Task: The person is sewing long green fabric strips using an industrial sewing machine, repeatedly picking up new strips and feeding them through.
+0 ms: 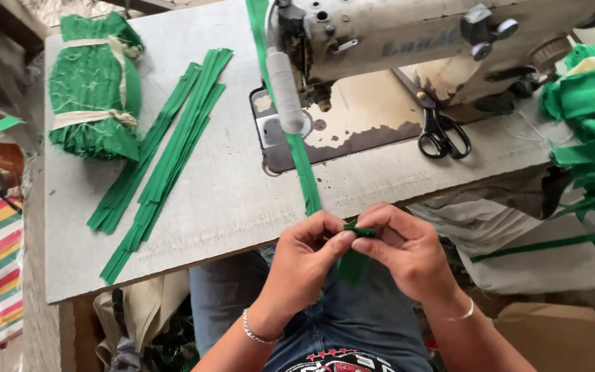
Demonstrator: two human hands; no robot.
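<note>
Two hands meet at the near edge of our table (pixel 194 207), the biggest thing in view, a grey worn top. On its far side stands the sewing machine (pixel 408 34), cream and stained, its plate (pixel 352 124) below. At the far left corner lies a tied bundle (pixel 94 86) of green cloth, and beside it loose green strips (pixel 163 155) fan out slantwise. More green cloth is piled at the right, in a heap (pixel 590 103). One long green strip (pixel 304 172) runs from under the machine toward us. Black scissors (pixel 442 134) rest by the machine's base. Our left hand (pixel 304 265) and right hand (pixel 408 255) pinch the strip's end (pixel 361 231) between fingertips, both closed narrowly on it, above our lap.
</note>
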